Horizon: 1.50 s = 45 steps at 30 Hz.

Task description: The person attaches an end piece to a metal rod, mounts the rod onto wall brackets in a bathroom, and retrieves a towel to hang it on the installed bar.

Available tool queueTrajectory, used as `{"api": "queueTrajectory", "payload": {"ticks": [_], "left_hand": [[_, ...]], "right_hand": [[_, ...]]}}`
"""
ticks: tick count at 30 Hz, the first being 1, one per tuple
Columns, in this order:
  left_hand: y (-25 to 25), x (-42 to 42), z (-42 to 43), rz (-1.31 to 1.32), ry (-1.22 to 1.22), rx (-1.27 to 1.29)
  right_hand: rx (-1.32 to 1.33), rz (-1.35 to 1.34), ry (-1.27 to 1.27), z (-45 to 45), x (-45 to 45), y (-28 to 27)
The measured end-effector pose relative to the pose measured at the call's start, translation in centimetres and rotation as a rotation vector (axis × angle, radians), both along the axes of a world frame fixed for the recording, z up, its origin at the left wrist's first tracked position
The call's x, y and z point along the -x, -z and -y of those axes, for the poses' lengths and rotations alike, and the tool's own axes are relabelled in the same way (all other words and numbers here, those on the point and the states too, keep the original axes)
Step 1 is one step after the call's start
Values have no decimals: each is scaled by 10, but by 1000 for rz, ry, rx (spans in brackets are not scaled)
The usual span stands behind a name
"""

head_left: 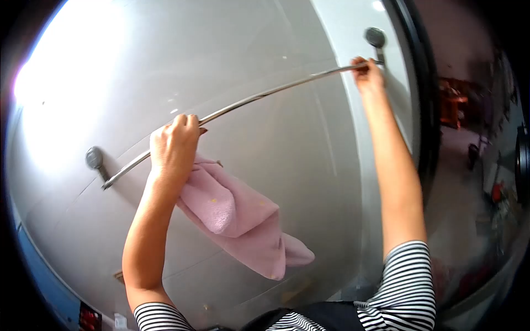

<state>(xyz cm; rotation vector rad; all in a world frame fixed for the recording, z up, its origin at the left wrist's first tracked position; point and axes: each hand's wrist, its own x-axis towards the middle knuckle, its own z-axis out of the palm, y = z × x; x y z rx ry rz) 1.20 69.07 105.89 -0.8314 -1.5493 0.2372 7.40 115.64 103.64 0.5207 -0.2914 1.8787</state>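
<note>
A shiny metal towel bar (265, 94) crosses the wall in front of me, its right end higher in view than its left. Over its left part curl the fingers of my left hand (175, 144), closed on a pink towel (237, 215) that hangs bunched below the hand. Small yellow marks dot the towel. My right hand (369, 76) is closed around the bar's right end, close to the round wall mount (375, 37). The palm side of my left hand is hidden.
Another round mount (94, 158) holds the bar's left end. Behind the bar is a glossy grey tiled wall (265, 44). A dark door frame (422, 110) stands at the right, with a room beyond it. Something blue (41, 270) lies at lower left.
</note>
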Motion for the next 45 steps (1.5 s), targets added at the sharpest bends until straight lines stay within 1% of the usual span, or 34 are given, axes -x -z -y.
{"api": "queueTrajectory", "payload": {"ticks": [1, 2, 5, 7, 9, 10, 11, 12, 13, 14, 15, 16, 19, 29, 36, 38, 45], "left_hand": [[0, 3, 11, -3, -30, -18], [1, 7, 20, 7, -47, -37], [2, 14, 41, -4, -72, -65], [2, 15, 53, 20, -59, -93], [3, 19, 68, 51, -37, -92], [5, 23, 76, 43, -53, -113], [6, 29, 77, 32, -40, -119], [7, 29, 75, 38, -36, -135], [8, 30, 81, 45, -33, -149], [8, 37, 87, 39, -54, -147], [8, 36, 88, 37, 7, -141], [9, 36, 92, 50, -20, -150], [12, 37, 91, 53, -38, -138], [10, 42, 95, 96, -27, -134], [12, 48, 99, 52, 41, -119], [12, 48, 99, 51, 45, -121], [12, 49, 97, 38, 40, -127]], "right_hand": [[-19, 69, -18, -6, -2, 1], [21, 133, 70, 11, -10, -1], [107, 106, 69, 11, -10, -5], [90, 113, 67, 12, -11, -4], [36, 82, 35, 5, -8, -2], [28, 11, 76, 0, 2, -2], [-45, -46, -51, -12, 6, 2], [33, -9, 113, 3, 5, -3], [69, -46, 66, 16, 3, -3], [62, -55, 81, 22, 4, -2], [185, -41, 96, 33, 1, -10], [180, 8, 129, 44, -2, -12], [223, -50, 55, 48, -1, -13], [303, 21, 53, 68, -19, -15], [345, -18, 62, 72, -15, -21], [391, -31, 75, 74, -14, -22], [430, -46, 87, 76, -9, -26]]}}
